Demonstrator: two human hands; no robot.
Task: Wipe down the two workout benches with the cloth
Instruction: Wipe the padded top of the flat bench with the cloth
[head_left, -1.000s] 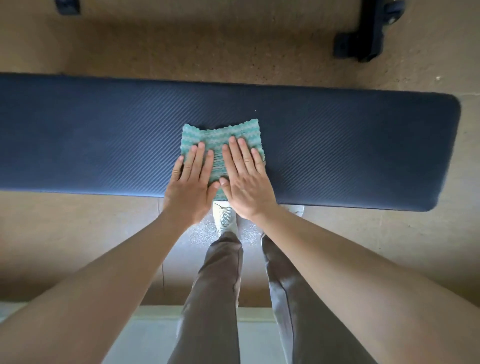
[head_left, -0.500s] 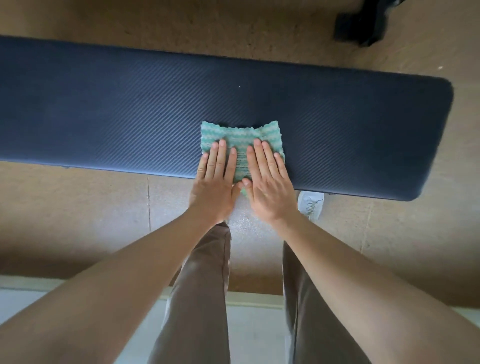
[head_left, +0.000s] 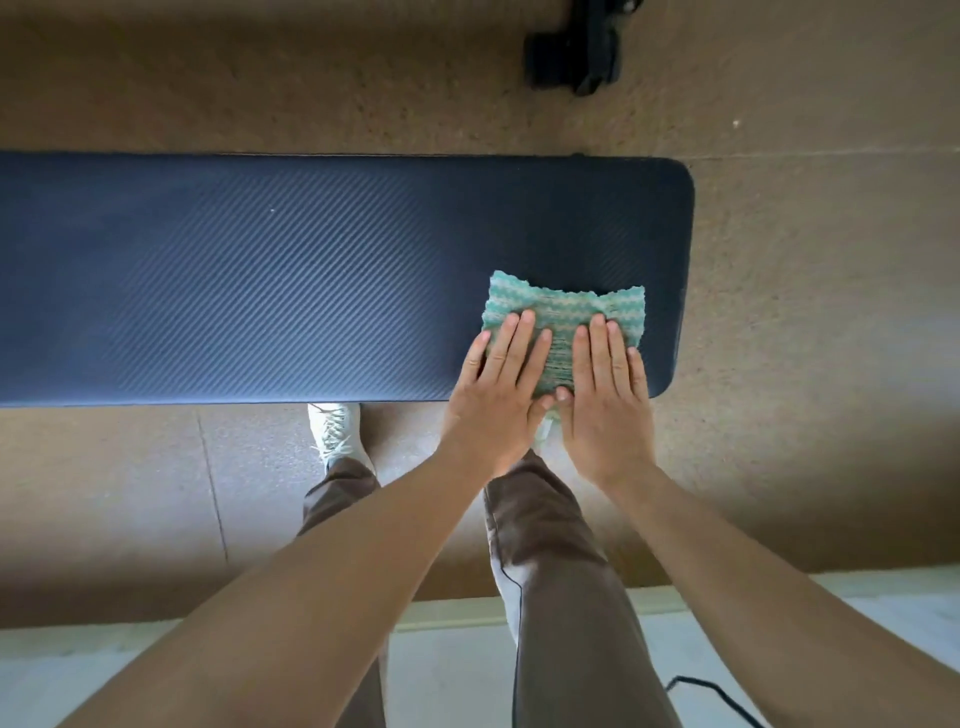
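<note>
Hands flat, fingers straight: left hand (head_left: 498, 379) and right hand (head_left: 608, 384) press the cloth (head_left: 563, 312) side by side onto the bench (head_left: 260, 291), near its right end, at the near edge

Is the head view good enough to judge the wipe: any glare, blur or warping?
Head view: cloth, left hand and right hand fairly sharp; soft sheen on the bench ribbing left of them, no harsh glare; its right end darker; wide-angle lens swells the forearms at the bottom.
</note>
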